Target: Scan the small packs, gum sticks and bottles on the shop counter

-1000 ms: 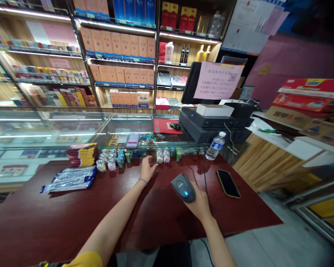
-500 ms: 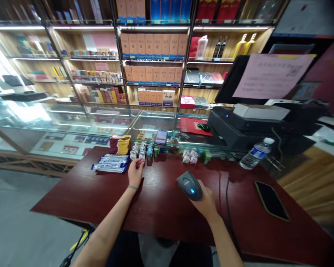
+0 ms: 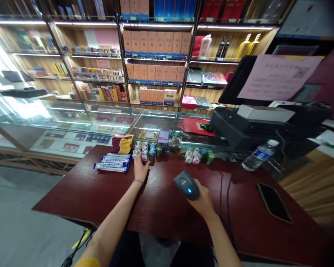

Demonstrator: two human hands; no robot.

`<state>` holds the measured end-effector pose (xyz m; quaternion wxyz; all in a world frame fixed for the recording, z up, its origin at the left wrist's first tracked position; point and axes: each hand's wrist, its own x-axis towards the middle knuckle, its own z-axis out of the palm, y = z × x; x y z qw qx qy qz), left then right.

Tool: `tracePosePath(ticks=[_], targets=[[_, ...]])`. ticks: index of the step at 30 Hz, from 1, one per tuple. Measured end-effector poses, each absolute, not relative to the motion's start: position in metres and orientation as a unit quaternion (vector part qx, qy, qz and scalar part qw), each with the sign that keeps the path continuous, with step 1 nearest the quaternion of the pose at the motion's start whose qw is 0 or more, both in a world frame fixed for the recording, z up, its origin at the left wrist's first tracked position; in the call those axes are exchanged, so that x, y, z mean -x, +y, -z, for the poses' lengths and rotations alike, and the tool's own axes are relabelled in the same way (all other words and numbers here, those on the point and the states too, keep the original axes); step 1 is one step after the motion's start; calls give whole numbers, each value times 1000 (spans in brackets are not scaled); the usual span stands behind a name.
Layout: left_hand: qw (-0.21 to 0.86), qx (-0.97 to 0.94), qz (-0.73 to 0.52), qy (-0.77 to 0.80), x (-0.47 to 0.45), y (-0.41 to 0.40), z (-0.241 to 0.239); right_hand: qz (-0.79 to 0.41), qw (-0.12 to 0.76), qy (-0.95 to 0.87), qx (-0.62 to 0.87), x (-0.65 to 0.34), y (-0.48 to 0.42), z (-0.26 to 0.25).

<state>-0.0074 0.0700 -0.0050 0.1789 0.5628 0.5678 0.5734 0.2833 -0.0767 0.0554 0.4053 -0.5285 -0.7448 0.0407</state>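
My right hand point(image 3: 203, 200) grips a dark barcode scanner point(image 3: 187, 185) with a lit blue light, held above the brown table. My left hand point(image 3: 141, 170) is at the front of a cluster of small silvery containers point(image 3: 144, 152), thumb apart from the fingers. Its fingertips overlap the nearest ones, and I see nothing held. Left of it lie blue-and-white long packets point(image 3: 114, 162), with a stack of maroon-and-yellow packs point(image 3: 123, 143) behind. Small green containers point(image 3: 159, 150) stand at the cluster's right. Farther right is a second small group of containers point(image 3: 193, 155) beside a green item point(image 3: 209, 157).
A water bottle point(image 3: 260, 155) and a phone point(image 3: 274, 202) are on the right. The scanner's black cable point(image 3: 227, 200) runs over the table point(image 3: 167, 211). A glass display case point(image 3: 86, 118) borders the far side; a monitor point(image 3: 236, 79) rises at the right.
My left hand has moved slightly forward onto the silvery containers, and its thumb and fingers have spread apart. The scanner in my right hand has shifted slightly left.
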Motion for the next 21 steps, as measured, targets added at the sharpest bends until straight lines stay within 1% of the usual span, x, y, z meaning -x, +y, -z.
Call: tracePosePath(ticks=[6, 11, 14, 18, 21], targets=[[152, -574, -573, 565, -1, 75, 4, -63, 404, -739, 534, -285, -78, -53], [70, -602, -527, 596, -1, 81, 11, -67, 404, -745, 526, -283, -78, -52], [39, -603, -515, 609, -2, 84, 14, -65, 404, -750, 520, -282, -78, -50], [36, -598, -531, 599, -2, 83, 15, -59, 406, -750, 519, -282, -79, -52], [66, -583, -572, 573, -3, 77, 13, -57, 405, -751, 519, -283, -82, -55]])
